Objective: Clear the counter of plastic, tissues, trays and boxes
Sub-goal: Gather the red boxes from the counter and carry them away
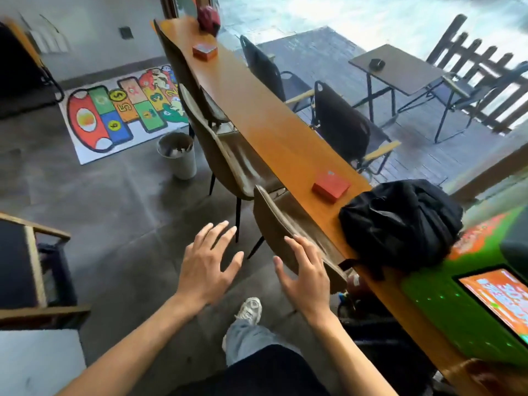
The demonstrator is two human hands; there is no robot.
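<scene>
- Far ahead and left of my left hand (210, 262), a bin (177, 154) stands on the floor beside the play mat (125, 110). I judge that is where the rubbish should go.
- My left hand hangs over the floor, fingers spread, holding nothing.
- My right hand (304, 271) is just beside it, also spread and empty; its fingertips are at the back of the nearest chair (288, 235), whether touching I cannot tell.
- Ahead and right of my right hand runs the table (257, 110). A red box (330, 186) lies on it beyond the chair, and a second red box (204, 50) lies far down the same top.
- Just right of the near box, a black bag (400, 224) slumps on the table.
- Risks, as I judge them: reaching over the chair back for the near box, my arm could catch the chair and tip it. The bag sits close enough that a careless sweep could drag it off the edge. Walking with a foot (250, 308) mid-step, I could clip a chair leg.
</scene>
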